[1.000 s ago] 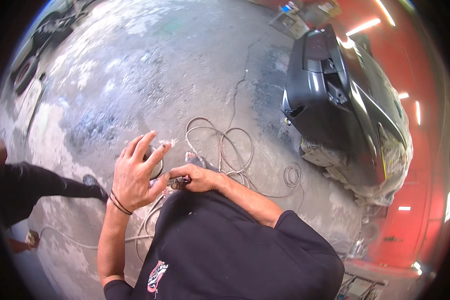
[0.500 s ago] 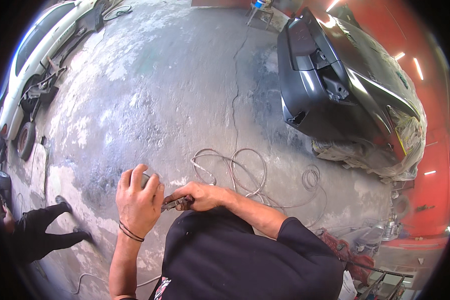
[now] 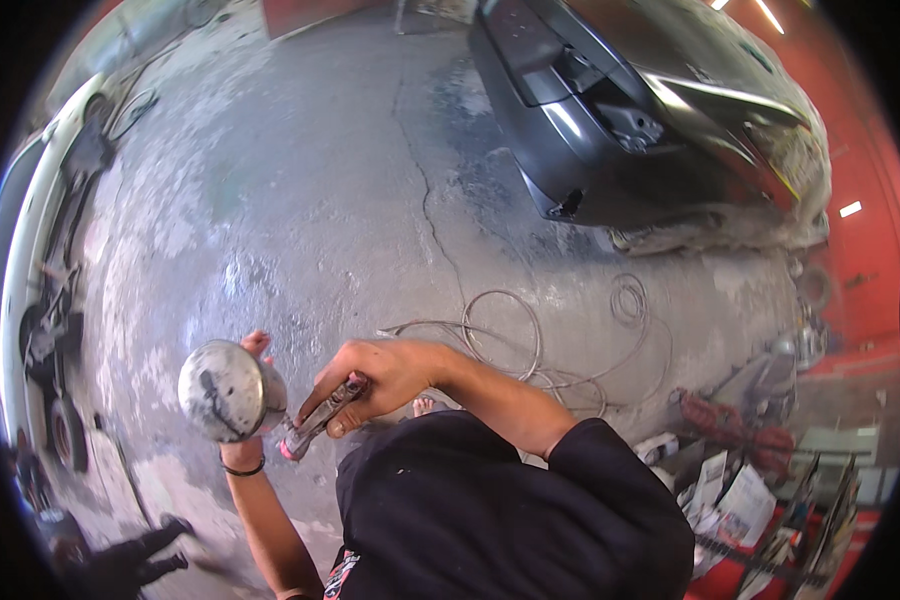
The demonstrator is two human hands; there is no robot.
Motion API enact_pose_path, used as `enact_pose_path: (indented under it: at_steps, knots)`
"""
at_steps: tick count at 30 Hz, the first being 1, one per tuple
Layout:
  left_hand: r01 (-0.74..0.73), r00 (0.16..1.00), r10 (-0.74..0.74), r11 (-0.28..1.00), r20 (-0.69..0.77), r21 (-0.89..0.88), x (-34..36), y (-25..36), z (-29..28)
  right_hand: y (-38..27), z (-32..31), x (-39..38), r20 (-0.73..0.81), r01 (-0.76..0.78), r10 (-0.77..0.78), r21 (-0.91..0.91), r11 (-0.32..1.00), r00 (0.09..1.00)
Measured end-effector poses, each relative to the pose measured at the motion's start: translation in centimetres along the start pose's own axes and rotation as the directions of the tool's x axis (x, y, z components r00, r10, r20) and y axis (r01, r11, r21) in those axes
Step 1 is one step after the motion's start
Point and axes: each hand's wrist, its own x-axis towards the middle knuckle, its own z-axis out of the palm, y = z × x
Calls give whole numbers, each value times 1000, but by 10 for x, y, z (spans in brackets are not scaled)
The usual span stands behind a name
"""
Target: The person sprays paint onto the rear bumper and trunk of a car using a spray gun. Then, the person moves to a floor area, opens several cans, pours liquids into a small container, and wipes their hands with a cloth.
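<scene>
My right hand [image 3: 375,380] is closed around a paint-smeared spray gun [image 3: 320,415] in front of my body. Pink paint shows at the gun's lower left end. Left of it a round, dull metal cup [image 3: 220,392] with dark smudges faces up toward me, seemingly part of the gun. My left hand [image 3: 257,343] is behind this cup. Only a few fingertips stick out past the cup's upper edge, and the wrist with a dark band shows below. Whether those fingers grip the cup is hidden.
A dark car body [image 3: 610,130], partly wrapped in plastic, stands at the upper right. Coiled hose [image 3: 505,325] lies on the concrete floor [image 3: 320,230]. A white car [image 3: 25,250] is at the left. Another person [image 3: 120,555] is at the lower left. Papers [image 3: 740,500] lie at the lower right.
My left hand has gone from above the round metal part to behind it, so the cup now shows. The spray gun has tilted. My view has shifted, moving the dark car leftward and up.
</scene>
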Motion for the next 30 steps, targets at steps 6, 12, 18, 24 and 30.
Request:
enact_pose_path:
  at_steps: [6,12,18,24,30]
  knots:
    - [-43,755,147,984,639,-174,159,31,22,-36,-45,46,-8,13,-12,140,990,1000]
    - [-37,264,133,991,955,-128,268,103,44,-50,-78,109,-112,304,-300,16,953,947]
    - [-56,84,209,977,974,-205,333,77,54,-21,-101,91,-305,341,-431,-305,889,849]
    - [-93,492,167,986,854,-139,382,7,57,36,-100,83,-992,400,-88,-45,915,90]
    - [-237,673,10,950,740,203,406,-45,83,128,-109,124,-872,-240,-343,-271,932,-349]
